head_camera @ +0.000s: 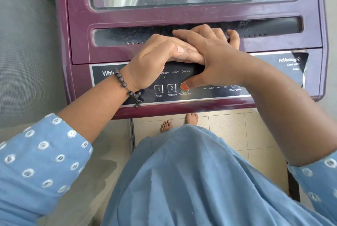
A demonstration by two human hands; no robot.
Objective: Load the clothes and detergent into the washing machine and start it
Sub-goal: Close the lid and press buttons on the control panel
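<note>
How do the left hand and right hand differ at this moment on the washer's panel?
The right hand has its thumb on the orange Start/Pause button; the left hand touches no button. The right hand lies over the left hand's fingers. The left wrist wears a bead bracelet; the right wrist is bare. Both rest at the lid's front edge, holding nothing.

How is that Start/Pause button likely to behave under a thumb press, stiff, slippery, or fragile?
The Start/Pause button looks like a flat printed pad in the control panel, so probably short travel with little give. The glossy panel may be slightly slippery. The right hand has its thumb on it; the left hand rests on the lid, which suggests modest force suffices.
</note>
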